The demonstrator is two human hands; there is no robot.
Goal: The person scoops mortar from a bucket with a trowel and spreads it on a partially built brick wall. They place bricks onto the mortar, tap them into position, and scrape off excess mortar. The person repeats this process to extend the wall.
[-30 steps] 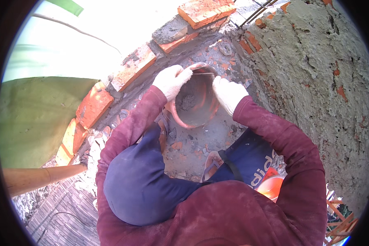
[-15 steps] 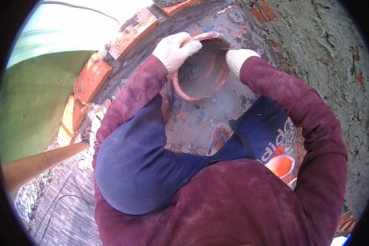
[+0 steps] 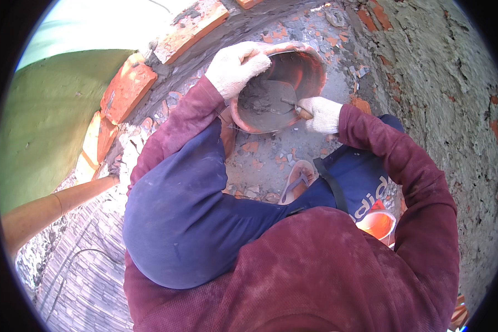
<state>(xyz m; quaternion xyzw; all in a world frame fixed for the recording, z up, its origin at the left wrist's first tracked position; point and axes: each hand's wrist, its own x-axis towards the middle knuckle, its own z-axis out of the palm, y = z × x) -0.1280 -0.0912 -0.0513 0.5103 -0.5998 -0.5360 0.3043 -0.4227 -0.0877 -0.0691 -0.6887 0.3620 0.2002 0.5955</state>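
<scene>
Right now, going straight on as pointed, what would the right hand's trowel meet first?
Probably the grey mix in the bucket, though depth is unclear and the trowel may already touch it.

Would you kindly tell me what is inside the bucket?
The bucket holds grey, mortar-like paste and a trowel blade, its handle in the right hand. The bottom cannot be seen because paste and blade cover it.

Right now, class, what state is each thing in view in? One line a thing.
Left hand: gloved, gripping the bucket's rim
Right hand: gloved, closed around the trowel's handle
Trowel: held, blade inside the bucket
Bucket: uncovered, partly filled
Grey mix: lumpy
Orange pail: uncovered, partly hidden
Wall: rough-surfaced
</scene>
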